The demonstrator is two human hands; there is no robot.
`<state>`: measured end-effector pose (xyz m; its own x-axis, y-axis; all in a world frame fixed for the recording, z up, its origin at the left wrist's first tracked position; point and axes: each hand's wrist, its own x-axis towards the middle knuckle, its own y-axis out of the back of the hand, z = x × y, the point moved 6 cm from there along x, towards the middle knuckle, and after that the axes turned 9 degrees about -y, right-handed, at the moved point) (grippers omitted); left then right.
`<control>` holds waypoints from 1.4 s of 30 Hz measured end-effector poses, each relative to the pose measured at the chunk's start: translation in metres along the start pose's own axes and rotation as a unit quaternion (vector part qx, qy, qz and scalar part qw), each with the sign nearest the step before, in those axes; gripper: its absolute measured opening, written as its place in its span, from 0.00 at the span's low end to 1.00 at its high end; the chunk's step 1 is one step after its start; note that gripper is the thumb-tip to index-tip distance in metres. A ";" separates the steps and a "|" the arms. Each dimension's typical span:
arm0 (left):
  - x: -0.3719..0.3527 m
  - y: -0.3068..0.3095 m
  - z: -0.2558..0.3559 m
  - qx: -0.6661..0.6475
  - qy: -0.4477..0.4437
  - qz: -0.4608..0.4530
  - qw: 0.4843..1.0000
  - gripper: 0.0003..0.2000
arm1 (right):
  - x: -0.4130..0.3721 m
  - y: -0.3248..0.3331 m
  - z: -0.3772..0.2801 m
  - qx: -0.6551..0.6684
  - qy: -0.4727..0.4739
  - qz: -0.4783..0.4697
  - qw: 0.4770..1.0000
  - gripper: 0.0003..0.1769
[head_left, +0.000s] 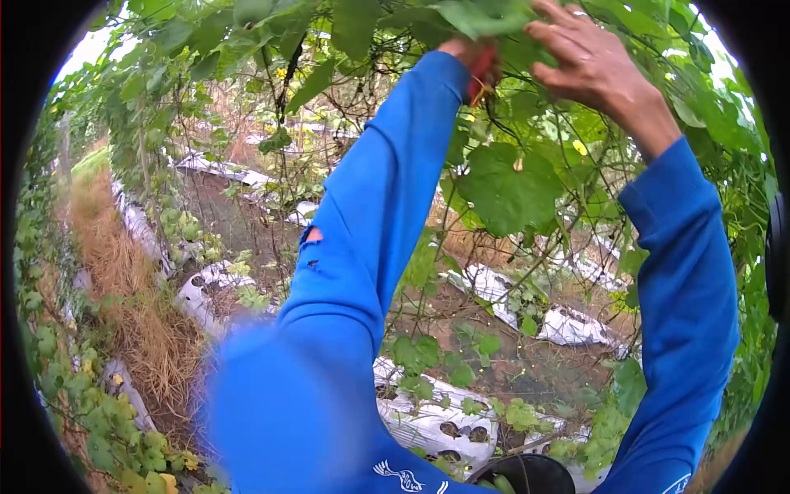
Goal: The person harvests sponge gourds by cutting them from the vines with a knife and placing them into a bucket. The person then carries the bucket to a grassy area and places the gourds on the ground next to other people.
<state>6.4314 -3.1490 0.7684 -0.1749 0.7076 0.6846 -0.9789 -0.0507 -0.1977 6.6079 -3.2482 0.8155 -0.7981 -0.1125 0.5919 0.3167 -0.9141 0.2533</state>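
Both arms, in blue sleeves, reach up into the leafy vines at the top of the view. My left hand (471, 56) is mostly hidden by leaves, with a red object (484, 76) at it; the grip itself cannot be made out. To its right, my right hand (597, 66) is raised with its fingers apart, beside a blurred green leaf (481, 16). A large round leaf (512, 188) hangs below the hands. The left sleeve (362, 206) has a torn hole near the elbow.
Climbing vines on netting surround the arms. Beyond and below lie soil beds with torn silvery plastic sheeting (440, 418) with holes. Dry straw (148, 329) covers a path at left. Something black and round (527, 475) shows at the bottom.
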 end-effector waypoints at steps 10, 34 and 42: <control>-0.116 0.148 -0.020 -0.031 0.013 0.103 0.994 0.17 | -0.017 0.020 -0.059 0.176 -0.046 -0.296 0.938 0.22; -0.196 0.240 -0.028 0.061 0.065 0.072 0.993 0.19 | -0.017 -0.034 -0.177 0.283 0.105 -0.219 0.928 0.23; -0.232 0.279 -0.001 0.075 -0.189 0.359 0.911 0.21 | -0.091 -0.024 -0.230 0.463 0.083 -0.254 0.845 0.24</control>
<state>6.1987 -3.3269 0.5539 -0.7713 0.1622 0.6155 -0.5968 -0.5207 -0.6105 6.5551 -3.3059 0.5791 -0.9884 0.0792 0.1295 0.1144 -0.1717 0.9785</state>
